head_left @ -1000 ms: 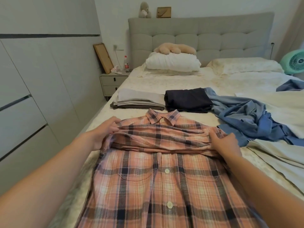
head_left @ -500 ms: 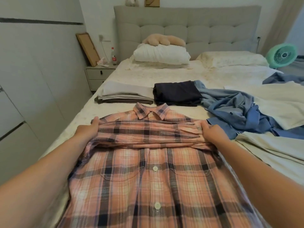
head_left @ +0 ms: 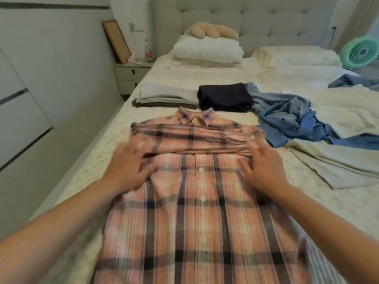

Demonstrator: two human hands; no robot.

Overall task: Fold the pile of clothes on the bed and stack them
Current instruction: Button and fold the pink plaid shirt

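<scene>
A pink plaid shirt (head_left: 196, 212) lies buttoned, front up, on the bed (head_left: 205, 78), its sleeves folded across the chest below the collar. My left hand (head_left: 131, 167) lies flat with spread fingers on the shirt's left side, blurred by motion. On the shirt's right side, just below the folded sleeve, my right hand (head_left: 264, 167) rests flat. Beyond the collar sit a folded grey stack (head_left: 166, 96) and a folded dark garment (head_left: 224, 96). Crumpled blue clothes (head_left: 293, 117) and cream garments (head_left: 338, 160) lie unfolded to the right.
White pillows (head_left: 207, 51) with a plush toy (head_left: 211, 30) lie at the headboard. A nightstand (head_left: 130, 75) with a bottle stands at the bed's far left, wardrobe doors (head_left: 30, 89) line the left wall, and a green fan (head_left: 362, 52) stands at the far right.
Both hands have let go of the folded sleeves at the shirt's shoulders and drawn back toward me, and they lie flat on the chest. The camera tilted down.
</scene>
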